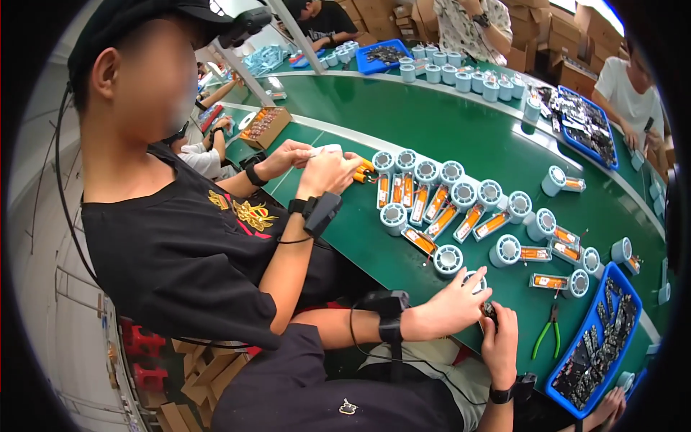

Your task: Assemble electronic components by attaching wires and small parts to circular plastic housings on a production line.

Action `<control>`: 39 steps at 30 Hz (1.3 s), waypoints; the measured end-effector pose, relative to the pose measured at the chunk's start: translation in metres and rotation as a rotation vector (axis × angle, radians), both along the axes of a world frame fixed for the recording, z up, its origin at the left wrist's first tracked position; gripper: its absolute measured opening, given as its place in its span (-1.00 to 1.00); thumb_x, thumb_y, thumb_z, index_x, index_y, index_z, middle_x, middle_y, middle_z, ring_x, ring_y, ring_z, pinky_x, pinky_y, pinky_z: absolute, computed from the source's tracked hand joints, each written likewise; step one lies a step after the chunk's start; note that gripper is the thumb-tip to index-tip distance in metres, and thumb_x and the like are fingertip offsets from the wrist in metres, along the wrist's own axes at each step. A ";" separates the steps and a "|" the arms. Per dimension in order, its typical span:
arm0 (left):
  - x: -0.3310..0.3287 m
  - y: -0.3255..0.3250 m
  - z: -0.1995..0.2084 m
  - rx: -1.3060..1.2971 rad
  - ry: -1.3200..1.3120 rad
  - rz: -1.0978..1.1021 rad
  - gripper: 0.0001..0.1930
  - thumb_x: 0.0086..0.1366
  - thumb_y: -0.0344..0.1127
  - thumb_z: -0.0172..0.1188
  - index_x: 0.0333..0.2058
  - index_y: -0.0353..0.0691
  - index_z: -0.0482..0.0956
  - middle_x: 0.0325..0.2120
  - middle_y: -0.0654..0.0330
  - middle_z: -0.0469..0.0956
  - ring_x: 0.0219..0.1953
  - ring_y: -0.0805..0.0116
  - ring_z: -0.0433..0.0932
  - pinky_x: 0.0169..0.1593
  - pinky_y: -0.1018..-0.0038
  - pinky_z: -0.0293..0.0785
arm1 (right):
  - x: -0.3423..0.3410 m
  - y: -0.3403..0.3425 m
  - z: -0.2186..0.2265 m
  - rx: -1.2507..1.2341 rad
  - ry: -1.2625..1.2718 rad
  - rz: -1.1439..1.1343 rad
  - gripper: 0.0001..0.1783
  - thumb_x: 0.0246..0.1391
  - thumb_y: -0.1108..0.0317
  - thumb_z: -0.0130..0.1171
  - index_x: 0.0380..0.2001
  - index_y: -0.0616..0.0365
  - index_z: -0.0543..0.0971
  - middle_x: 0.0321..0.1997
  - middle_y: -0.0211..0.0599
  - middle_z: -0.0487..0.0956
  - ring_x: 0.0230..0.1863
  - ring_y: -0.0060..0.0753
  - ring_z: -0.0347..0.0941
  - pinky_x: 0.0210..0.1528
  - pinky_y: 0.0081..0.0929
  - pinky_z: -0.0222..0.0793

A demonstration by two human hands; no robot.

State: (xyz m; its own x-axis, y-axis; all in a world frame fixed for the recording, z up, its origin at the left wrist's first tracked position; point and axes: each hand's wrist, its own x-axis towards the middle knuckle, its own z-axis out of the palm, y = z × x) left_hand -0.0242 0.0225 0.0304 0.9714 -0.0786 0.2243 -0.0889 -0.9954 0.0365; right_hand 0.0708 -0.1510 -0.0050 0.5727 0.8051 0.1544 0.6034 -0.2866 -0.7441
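My left hand point(448, 308) is closed around a light-blue handheld fan point(474, 281), with the fan's round head showing between and past the fingers. Just to its right, my right hand point(500, 344) pinches a small dark circuit board point(490, 312) close to the fan's body. My fingers cover most of the fan, and its contact with the board cannot be made out. Beyond my left hand, another light-blue fan point(448, 260) rests on the green table point(381, 248). Green-handled pliers point(553, 333) lie to the right of my right hand.
A blue tray point(609, 325) of dark circuit boards stands at the right. Rows of opened fans with orange batteries point(440, 203) spread across the table. At my left a co-worker's hands point(324, 167) hold a white piece and orange batteries. More trays, fans and people line the far side.
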 end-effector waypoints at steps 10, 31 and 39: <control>0.007 0.040 0.002 -0.143 -0.031 -0.255 -0.79 0.09 -0.38 0.30 -0.26 -0.28 0.68 0.07 0.15 0.56 0.20 -0.06 0.47 0.14 0.01 0.53 | 0.011 0.011 0.008 0.160 0.074 -0.146 -0.37 -0.03 0.54 0.42 0.16 0.22 0.50 -0.19 -0.09 0.62 -0.18 -0.11 0.58 -0.10 -0.26 0.52; 0.006 0.015 0.001 -0.361 -0.076 -0.245 -0.87 0.06 -0.34 0.42 -0.36 -0.10 0.71 -0.04 0.22 0.59 0.12 0.08 0.57 0.04 0.23 0.61 | 0.014 -0.014 0.010 0.023 -0.209 0.082 -0.59 -0.08 0.44 0.45 -0.09 0.19 0.65 -0.18 -0.22 0.56 -0.10 -0.16 0.44 -0.10 -0.30 0.46; 0.011 0.018 0.008 -0.301 -0.045 -0.259 -0.85 0.05 -0.38 0.41 -0.34 -0.08 0.73 -0.04 0.15 0.56 0.10 0.01 0.57 0.02 0.24 0.64 | 0.033 -0.025 0.005 0.169 0.113 0.201 -0.62 0.02 0.57 0.31 -0.03 0.25 0.64 -0.06 -0.14 0.65 -0.10 -0.01 0.56 -0.04 -0.30 0.53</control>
